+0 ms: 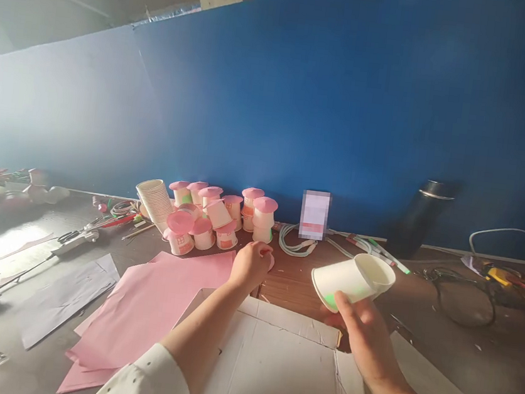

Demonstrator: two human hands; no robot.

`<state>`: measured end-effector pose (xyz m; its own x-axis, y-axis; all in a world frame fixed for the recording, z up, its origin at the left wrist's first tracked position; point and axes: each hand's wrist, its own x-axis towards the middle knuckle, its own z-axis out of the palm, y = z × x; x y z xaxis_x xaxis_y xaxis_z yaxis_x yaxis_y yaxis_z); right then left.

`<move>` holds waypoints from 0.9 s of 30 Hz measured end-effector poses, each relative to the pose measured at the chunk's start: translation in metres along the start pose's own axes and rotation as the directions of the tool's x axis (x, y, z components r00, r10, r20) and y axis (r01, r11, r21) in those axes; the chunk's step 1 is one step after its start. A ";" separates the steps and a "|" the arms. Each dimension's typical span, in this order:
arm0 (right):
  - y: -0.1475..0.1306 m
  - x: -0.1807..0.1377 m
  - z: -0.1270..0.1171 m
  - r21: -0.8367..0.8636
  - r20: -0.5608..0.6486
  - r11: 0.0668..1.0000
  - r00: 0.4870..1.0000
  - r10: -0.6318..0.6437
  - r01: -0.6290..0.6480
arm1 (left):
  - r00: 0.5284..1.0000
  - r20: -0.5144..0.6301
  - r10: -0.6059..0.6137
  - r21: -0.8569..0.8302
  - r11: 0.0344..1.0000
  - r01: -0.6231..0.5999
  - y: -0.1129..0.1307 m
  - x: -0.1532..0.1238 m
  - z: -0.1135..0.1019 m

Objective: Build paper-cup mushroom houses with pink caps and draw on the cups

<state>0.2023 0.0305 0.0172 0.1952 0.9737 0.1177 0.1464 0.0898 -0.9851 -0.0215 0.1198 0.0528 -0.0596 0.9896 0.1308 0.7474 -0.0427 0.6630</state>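
Observation:
My right hand is wrapped round white paper cups held tilted above the table. Two cups seem to be together, one behind the other, and a green mark shows low on the nearer one. To the left, my left hand has its fingers curled together beside a small pink piece. Whether the fingers grip that piece, I cannot tell. Behind this hand stand several small paper-cup houses with pink cone roofs and drawn windows. A leaning stack of paper cups is at their left.
Pink paper sheets and a white cardboard sheet lie in front. A grey sheet is at the left. Coiled white cable, markers, a dark bottle and black wire sit toward the blue partition.

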 end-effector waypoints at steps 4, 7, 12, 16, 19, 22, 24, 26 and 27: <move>-0.024 0.021 0.026 0.005 0.048 1.000 0.999 0.021 -0.021 | 0.998 -0.050 -0.043 0.085 0.995 0.047 -0.009 0.009 0.015; -0.042 0.040 0.044 -0.001 0.008 0.999 0.999 0.032 -0.032 | 0.999 -0.035 0.008 0.219 0.976 0.000 -0.010 0.013 0.023; -0.066 0.068 0.071 -0.543 -0.003 0.810 0.964 -0.264 0.221 | 0.994 0.042 0.102 0.457 0.883 -0.109 0.000 0.022 0.025; -0.061 0.081 0.081 -0.764 0.004 0.573 0.891 -0.453 0.295 | 0.988 0.108 0.115 0.467 0.871 -0.152 0.002 0.026 0.022; -0.049 0.082 0.085 -0.568 -0.224 0.810 0.920 -0.321 0.145 | 0.989 0.123 0.088 0.451 0.882 -0.134 -0.008 0.019 0.017; -0.043 0.073 0.088 0.116 -0.369 0.988 0.919 0.140 -0.104 | 0.994 0.078 0.075 0.425 0.900 -0.101 -0.019 0.006 0.011; -0.048 0.057 0.088 0.466 -0.327 0.874 0.892 0.313 -0.136 | 0.995 0.041 0.086 0.391 0.915 -0.096 -0.023 -0.002 0.009; -0.058 0.033 0.082 0.634 -0.293 0.771 0.903 0.313 -0.062 | 0.997 0.008 0.080 0.326 0.942 -0.079 -0.024 -0.010 0.009; -0.064 0.019 0.077 0.688 -0.294 0.726 0.914 0.280 -0.001 | 0.998 0.001 0.068 0.293 0.954 -0.066 -0.023 -0.013 0.010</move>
<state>0.1222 0.0594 0.0729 0.5050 0.8530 -0.1319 -0.5608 0.2080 -0.8014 -0.0319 0.1093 0.0285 -0.0076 0.9846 0.1748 0.9106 -0.0654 0.4080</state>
